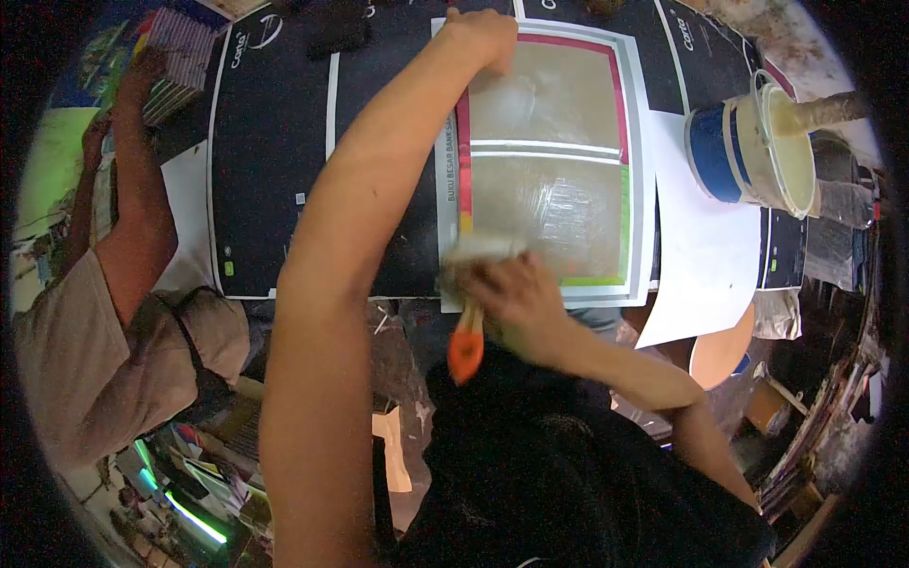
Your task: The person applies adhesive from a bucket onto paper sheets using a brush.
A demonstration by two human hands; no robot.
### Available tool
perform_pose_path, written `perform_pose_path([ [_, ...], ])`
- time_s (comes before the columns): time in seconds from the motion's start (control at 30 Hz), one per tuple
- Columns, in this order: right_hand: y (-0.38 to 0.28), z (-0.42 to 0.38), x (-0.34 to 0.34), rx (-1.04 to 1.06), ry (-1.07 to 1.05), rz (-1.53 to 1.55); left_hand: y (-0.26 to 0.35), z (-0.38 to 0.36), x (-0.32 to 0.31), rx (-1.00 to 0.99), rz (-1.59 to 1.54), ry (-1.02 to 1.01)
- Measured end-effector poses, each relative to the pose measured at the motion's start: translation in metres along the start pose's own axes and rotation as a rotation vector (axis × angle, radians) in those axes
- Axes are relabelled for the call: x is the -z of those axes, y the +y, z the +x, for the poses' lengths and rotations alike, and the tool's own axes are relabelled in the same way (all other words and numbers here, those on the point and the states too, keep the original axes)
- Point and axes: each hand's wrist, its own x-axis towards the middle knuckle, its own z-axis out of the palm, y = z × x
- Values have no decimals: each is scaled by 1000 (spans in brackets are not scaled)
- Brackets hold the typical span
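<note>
In the head view, my right hand (519, 301) is closed around a wide paintbrush with an orange-tipped handle (465, 353). Its pale bristles, blurred by motion, are over the lower left edge of a grey-bordered panel (637, 189). That panel has two brownish sections split by a white strip, red and green edging, and "BUKU BESAR BANK" lettering along its left side. Shiny wet-looking patches show on both sections. At the panel's far left corner, my left hand (481, 40) presses down with bent fingers, some of them hidden.
Right of the panel, a bucket (717, 151) of pale substance holds a thick stick (833, 111). White paper (705, 237) lies below it. Black printed sheets (270, 161) cover the table. At left, another person's arm (142, 208) is beside a stack of books (180, 57).
</note>
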Motion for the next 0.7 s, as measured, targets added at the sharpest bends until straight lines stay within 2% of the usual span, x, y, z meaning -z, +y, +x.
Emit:
perform_pose_path([
  [0.1, -14, -21, 36, -45, -266, 300, 2, 5, 1, 32, -30, 4],
  [0.17, 12, -12, 55, -97, -84, 236, 0, 6, 1, 21, -15, -59],
  [0.27, 66, 11, 70, -146, 108, 7, 2, -15, 16, -30, -44, -2],
  [0.37, 88, -14, 56, -40, -50, -49, 6, -3, 1, 83, -77, 75],
  [0.4, 77, -35, 51, -66, -136, -70, 3, 0, 2, 88, -62, 3],
  [0.47, 48, -64, 63, 88, -256, -84, -1, 3, 2, 86, -30, -150],
  [0.57, 37, -71, 96, 2, -440, 90, -3, 9, -3, -11, 13, -82],
  [0.67, 53, -43, 96, -22, -57, -41, -1, 11, -1, 5, 3, -49],
  [0.7, 57, -32, 92, -36, 6, -72, 1, 10, -2, 3, 37, -22],
])
